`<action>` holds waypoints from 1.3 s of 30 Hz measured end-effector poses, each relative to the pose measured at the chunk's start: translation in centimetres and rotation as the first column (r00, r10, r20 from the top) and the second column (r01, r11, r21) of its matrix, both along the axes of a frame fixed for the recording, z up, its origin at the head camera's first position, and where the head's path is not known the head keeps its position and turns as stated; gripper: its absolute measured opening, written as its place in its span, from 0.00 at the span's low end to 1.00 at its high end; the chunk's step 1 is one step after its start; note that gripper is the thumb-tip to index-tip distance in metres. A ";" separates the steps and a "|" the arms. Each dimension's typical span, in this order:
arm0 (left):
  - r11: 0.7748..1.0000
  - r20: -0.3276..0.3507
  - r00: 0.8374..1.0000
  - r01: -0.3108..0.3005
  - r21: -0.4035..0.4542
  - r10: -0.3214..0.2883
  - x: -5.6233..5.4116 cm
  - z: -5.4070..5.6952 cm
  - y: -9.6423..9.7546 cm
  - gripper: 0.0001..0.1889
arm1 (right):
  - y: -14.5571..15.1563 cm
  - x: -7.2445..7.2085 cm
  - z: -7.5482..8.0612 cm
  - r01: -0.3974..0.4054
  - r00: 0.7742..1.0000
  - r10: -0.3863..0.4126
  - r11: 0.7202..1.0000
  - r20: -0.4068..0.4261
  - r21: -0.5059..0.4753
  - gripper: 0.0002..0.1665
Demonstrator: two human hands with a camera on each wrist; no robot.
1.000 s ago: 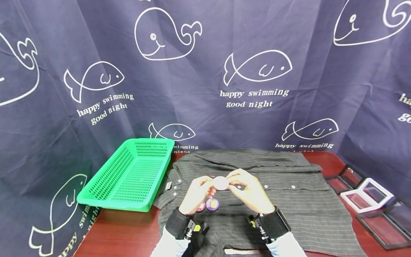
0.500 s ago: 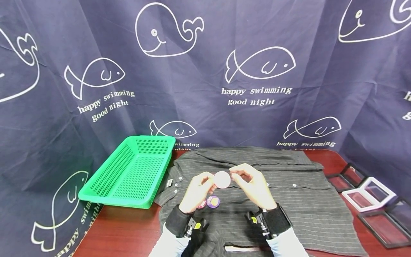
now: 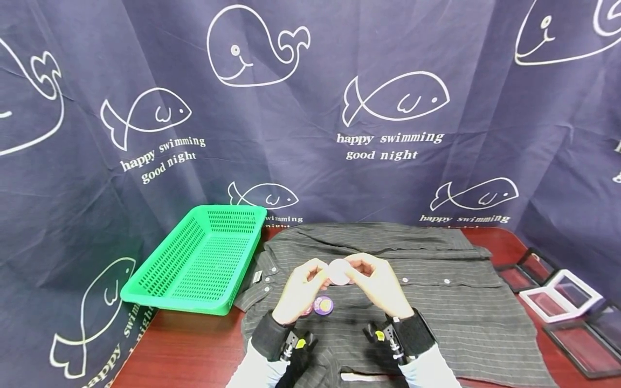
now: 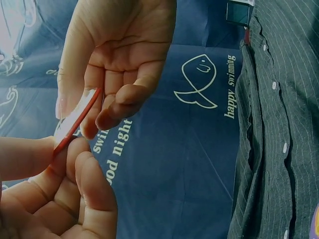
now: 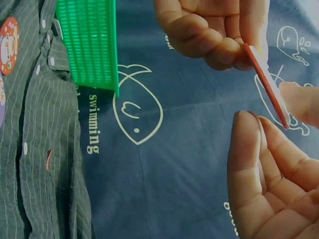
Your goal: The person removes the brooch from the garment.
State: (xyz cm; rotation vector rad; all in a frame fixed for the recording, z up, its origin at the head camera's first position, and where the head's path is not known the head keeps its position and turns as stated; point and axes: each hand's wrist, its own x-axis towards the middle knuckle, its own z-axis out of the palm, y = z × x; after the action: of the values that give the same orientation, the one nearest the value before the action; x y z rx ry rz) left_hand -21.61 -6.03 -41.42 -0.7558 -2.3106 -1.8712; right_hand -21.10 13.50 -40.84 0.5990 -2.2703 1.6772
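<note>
Left hand (image 3: 302, 288) pinches a red-edged disc (image 3: 339, 271) above the striped shirt (image 3: 436, 323), pale side up, likely to let the right hand (image 3: 382, 285) work there (whether it grips cannot be told).

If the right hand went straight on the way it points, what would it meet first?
First the disc, which the right hand seems to touch; then probably the left hand, though depth is unclear.

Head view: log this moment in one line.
left hand: pinches white-faced disc | right hand: at disc's edge, pinch unclear | purple badge: lies on striped shirt | green basket: left of shirt
</note>
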 end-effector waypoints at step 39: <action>0.994 -0.072 0.996 -0.049 -0.098 0.042 2.0 2.6 0.3 0.06 | -0.2 0.4 -0.3 -0.044 0.999 0.044 0.999 0.005 0.023 0.08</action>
State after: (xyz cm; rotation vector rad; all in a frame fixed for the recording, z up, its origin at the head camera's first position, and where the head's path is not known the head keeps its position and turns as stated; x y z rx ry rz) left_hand -19.64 -5.73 -38.79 -0.7598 -2.3721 -1.6933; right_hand -20.75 13.27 -41.18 0.6557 -2.2986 1.6768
